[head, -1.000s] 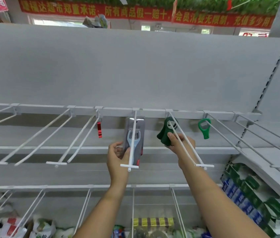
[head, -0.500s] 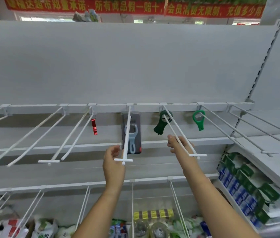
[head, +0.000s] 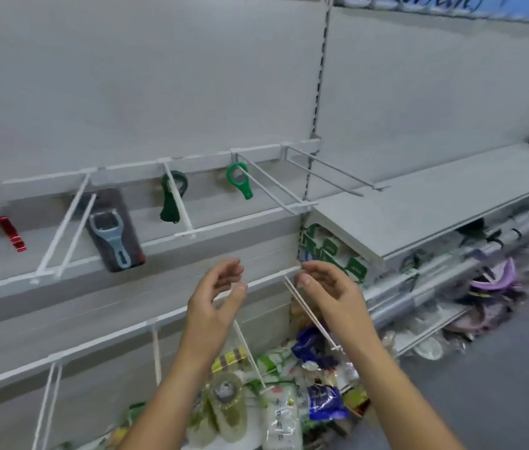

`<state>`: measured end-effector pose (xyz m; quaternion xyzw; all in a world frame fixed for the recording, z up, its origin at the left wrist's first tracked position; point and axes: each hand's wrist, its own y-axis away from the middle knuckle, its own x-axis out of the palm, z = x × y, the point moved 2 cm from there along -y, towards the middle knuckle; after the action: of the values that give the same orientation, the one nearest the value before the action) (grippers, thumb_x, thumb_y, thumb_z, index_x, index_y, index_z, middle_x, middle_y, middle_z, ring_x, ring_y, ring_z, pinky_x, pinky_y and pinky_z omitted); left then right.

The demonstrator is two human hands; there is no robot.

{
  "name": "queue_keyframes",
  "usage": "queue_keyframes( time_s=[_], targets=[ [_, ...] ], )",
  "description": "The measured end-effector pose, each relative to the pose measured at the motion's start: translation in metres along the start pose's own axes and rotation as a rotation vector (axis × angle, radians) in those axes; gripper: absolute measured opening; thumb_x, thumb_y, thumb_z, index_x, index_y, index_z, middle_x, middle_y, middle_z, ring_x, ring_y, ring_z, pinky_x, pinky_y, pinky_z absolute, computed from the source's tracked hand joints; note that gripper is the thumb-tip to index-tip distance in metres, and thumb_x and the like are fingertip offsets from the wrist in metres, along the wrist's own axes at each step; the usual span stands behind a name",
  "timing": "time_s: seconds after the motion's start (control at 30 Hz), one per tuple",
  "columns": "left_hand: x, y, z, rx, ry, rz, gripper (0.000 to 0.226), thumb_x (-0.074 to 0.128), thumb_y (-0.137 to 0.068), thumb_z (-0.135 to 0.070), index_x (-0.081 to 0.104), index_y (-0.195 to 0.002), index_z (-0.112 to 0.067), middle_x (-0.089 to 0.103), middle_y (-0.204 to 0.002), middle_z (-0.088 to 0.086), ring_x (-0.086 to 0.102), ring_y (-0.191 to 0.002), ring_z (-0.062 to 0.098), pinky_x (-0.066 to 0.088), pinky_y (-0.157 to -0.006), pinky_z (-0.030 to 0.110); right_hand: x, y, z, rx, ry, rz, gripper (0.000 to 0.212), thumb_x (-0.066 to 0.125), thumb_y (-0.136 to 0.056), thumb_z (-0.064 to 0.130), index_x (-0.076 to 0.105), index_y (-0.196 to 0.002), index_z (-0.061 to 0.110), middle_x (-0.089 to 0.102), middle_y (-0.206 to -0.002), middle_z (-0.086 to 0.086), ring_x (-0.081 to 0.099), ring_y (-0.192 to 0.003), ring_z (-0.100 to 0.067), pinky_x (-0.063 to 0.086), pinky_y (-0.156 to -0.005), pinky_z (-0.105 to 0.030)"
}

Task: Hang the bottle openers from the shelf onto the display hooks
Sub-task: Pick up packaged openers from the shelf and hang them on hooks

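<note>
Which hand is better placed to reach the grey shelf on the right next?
Right, probably. Both hands are empty; the right hand is nearer the grey shelf, while the left hand is farther away, below the dark green opener. Items at the shelf's far end are too blurred to identify.

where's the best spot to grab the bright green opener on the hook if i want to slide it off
Pinch the bright green opener by its flat handle, coming from the front and slightly below. Its ring is threaded over the hook, while the handle hangs free, tilted down and right. Then likely draw it out along the wire.
</note>
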<state>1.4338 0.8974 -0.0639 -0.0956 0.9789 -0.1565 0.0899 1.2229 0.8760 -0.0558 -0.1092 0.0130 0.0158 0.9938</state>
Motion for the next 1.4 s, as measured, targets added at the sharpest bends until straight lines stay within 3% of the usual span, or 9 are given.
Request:
queue_keyframes(
  time_s=[0.13,0.3,0.47,0.6,0.73,0.87,1.0,1.3,1.4],
  targets=[
    [0.088,0.013,-0.020,0.004,0.043,0.116,0.055,0.064,-0.080,-0.052,0.061,-0.130,-0.029,0.069,-0.120,-0.013,0.063,-0.114,0.005,0.050,-0.101,0.030,-0.090,0.021,0.001,0.003,0.023,-0.086,0.021,0.070,-0.092,0.019,0.069,-0.112,0.023,0.075,-0.106,0.004,0.069,-0.102,-0.009,0.056,-0.089,-0.024],
    [0.222,0.034,-0.048,0.033,0.077,0.254,0.055,0.060,-0.079,-0.057,0.061,-0.128,-0.032,0.068,-0.119,-0.017,0.062,-0.115,0.002,0.049,-0.102,0.030,-0.222,0.051,0.008,0.002,0.021,-0.210,0.022,0.068,-0.093,0.016,0.068,-0.114,0.022,0.073,-0.107,0.000,0.069,-0.102,-0.012,0.055,-0.086,-0.022],
    [0.355,0.050,-0.080,0.051,0.128,0.375,0.051,0.063,-0.079,-0.055,0.064,-0.125,-0.032,0.069,-0.119,-0.011,0.064,-0.112,0.005,0.050,-0.096,0.024,-0.349,0.078,0.017,-0.005,0.067,-0.335,0.022,0.068,-0.093,0.020,0.067,-0.116,0.023,0.072,-0.108,0.001,0.068,-0.103,-0.011,0.055,-0.086,-0.022],
    [0.445,0.056,-0.104,0.092,0.137,0.482,0.040,0.064,-0.086,-0.039,0.063,-0.125,-0.029,0.068,-0.117,-0.007,0.065,-0.107,0.006,0.051,-0.088,0.016,-0.431,0.092,0.016,-0.012,0.080,-0.460,0.024,0.069,-0.093,0.020,0.066,-0.117,0.023,0.072,-0.108,0.000,0.067,-0.103,-0.014,0.055,-0.088,-0.029],
    [0.530,0.050,-0.116,0.096,0.207,0.568,0.039,0.063,-0.088,-0.030,0.062,-0.126,-0.026,0.068,-0.117,-0.006,0.065,-0.105,0.005,0.055,-0.085,0.020,-0.501,0.093,0.012,-0.053,0.086,-0.593,0.022,0.070,-0.092,0.017,0.067,-0.112,0.024,0.073,-0.105,0.001,0.069,-0.100,-0.016,0.055,-0.089,-0.029],
    [0.613,0.028,-0.114,0.142,0.222,0.621,0.033,0.066,-0.094,-0.022,0.062,-0.126,-0.027,0.069,-0.120,-0.012,0.064,-0.112,0.002,0.053,-0.094,0.021,-0.569,0.072,0.000,-0.073,0.112,-0.679,0.021,0.069,-0.092,0.009,0.068,-0.110,0.020,0.074,-0.101,-0.001,0.069,-0.098,-0.017,0.055,-0.082,-0.023],
    [0.697,-0.013,-0.112,0.183,0.240,0.653,0.036,0.063,-0.090,-0.034,0.062,-0.126,-0.033,0.067,-0.124,-0.015,0.062,-0.118,0.004,0.050,-0.104,0.035,-0.636,0.029,-0.012,-0.074,0.176,-0.728,0.021,0.071,-0.087,0.023,0.069,-0.108,0.025,0.075,-0.102,0.002,0.070,-0.101,-0.014,0.054,-0.089,-0.026],
    [0.865,-0.104,-0.137,0.197,0.346,0.679,0.047,0.060,-0.084,-0.042,0.062,-0.127,-0.025,0.068,-0.121,-0.008,0.062,-0.117,0.010,0.049,-0.105,0.039,-0.774,-0.072,0.001,-0.101,0.214,-0.780,0.021,0.070,-0.090,0.019,0.068,-0.111,0.019,0.074,-0.104,0.000,0.069,-0.102,-0.012,0.054,-0.090,-0.025],
    [0.915,-0.123,-0.138,0.201,0.345,0.688,0.044,0.062,-0.088,-0.035,0.060,-0.130,-0.024,0.067,-0.124,-0.008,0.061,-0.119,0.009,0.049,-0.106,0.039,-0.821,-0.097,-0.001,-0.130,0.232,-0.789,0.023,0.068,-0.091,0.019,0.067,-0.114,0.020,0.074,-0.106,0.001,0.068,-0.104,-0.012,0.054,-0.093,-0.026]
  ],
)
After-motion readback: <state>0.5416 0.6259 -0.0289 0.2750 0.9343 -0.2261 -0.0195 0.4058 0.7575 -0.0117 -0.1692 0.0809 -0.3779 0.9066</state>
